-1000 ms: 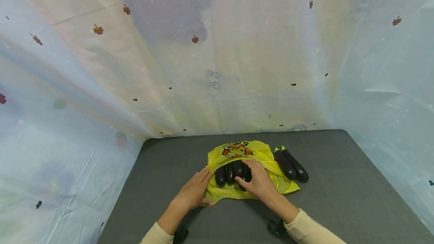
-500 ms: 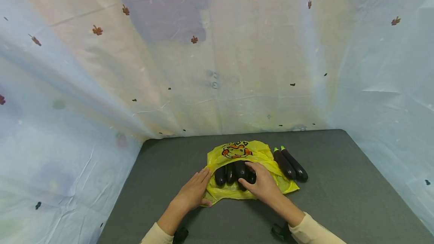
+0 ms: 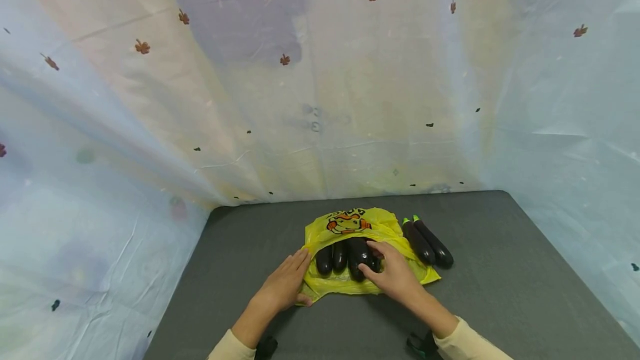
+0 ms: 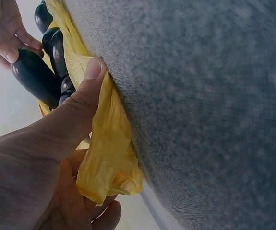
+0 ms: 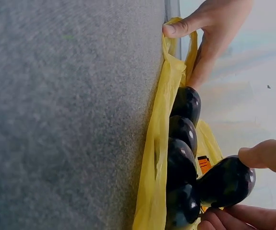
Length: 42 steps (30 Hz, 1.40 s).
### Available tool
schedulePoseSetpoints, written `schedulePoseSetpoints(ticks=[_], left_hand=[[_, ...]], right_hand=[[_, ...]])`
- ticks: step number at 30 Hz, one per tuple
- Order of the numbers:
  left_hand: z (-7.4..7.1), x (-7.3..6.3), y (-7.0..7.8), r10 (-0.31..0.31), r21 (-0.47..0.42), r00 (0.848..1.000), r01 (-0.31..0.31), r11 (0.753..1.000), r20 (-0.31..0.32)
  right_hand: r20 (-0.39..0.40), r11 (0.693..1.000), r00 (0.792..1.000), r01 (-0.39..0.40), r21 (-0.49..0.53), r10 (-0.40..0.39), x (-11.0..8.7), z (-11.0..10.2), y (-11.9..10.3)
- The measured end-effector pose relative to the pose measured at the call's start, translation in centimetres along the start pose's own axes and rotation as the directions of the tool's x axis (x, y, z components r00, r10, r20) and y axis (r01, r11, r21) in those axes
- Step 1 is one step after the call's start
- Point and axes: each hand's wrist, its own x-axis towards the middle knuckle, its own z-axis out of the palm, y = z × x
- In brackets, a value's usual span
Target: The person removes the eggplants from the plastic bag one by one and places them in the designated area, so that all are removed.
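My left hand (image 3: pixel 284 283) holds the left edge of a yellow plastic bag (image 3: pixel 387 226); its thumb lies on the lower lip and the bag's loose corner shows between thumb and curled fingers in the left wrist view. Inside the bag's mouth several dark, glossy eggplants (image 5: pixel 182 206) lie side by side, their far ends hidden by the bag. With thumb and fingers my right hand (image 3: pixel 392 274) pinches one eggplant (image 5: pixel 229 182) by its rounded end. That eggplant sits raised above the others in the right wrist view.
Right of the bag, two eggplants (image 3: pixel 435 242) with green stems lie together on the dark grey table (image 3: pixel 500 293). A pale patterned sheet (image 3: pixel 320 82) hangs behind the table and along its sides.
My right hand has shifted slightly to the right and towards me, and the pinched eggplant has come a little further out of the bag. My left hand stays in place.
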Motion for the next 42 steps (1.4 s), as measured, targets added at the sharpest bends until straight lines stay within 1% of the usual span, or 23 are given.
schedulePoseSetpoints(ticks=[10, 14, 22, 28, 33, 35, 42], left_hand=[[-0.1, -0.1, 0.0, 0.003, 0.000, 1.000, -0.003, 1.000, -0.005], [-0.1, -0.1, 0.0, 0.009, -0.004, 1.000, -0.009, 1.000, -0.008], [0.0, -0.1, -0.1, 0.007, -0.006, 1.000, -0.007, 1.000, -0.009], [0.0, 0.0, -0.1, 0.005, 0.003, 1.000, -0.005, 1.000, -0.012], [0.1, -0.1, -0.1, 0.004, -0.004, 1.000, -0.004, 1.000, -0.012], [0.1, -0.1, -0.2, 0.004, -0.007, 1.000, -0.004, 1.000, -0.011], [0.2, 0.0, -0.2, -0.003, -0.001, 1.000, 0.003, 1.000, -0.007]], right_hand=[[0.030, 0.991, 0.996, -0.083, 0.109, 0.080, -0.7, -1.1, 0.5], [0.037, 0.986, 0.996, -0.084, 0.142, 0.079, -0.9, -1.6, 0.7], [0.041, 0.983, 0.996, -0.082, 0.166, 0.076, -1.2, -2.4, 1.4], [0.044, 0.979, 0.998, -0.056, 0.198, 0.048, -1.3, -3.0, 1.9], [0.067, 0.970, 0.998, -0.001, 0.242, -0.015, -1.4, -3.8, 2.4], [0.075, 0.970, 0.997, 0.014, 0.244, -0.033, -1.5, -4.0, 2.6], [0.110, 0.969, 0.993, 0.011, 0.246, -0.039, -1.8, -4.9, 3.0]])
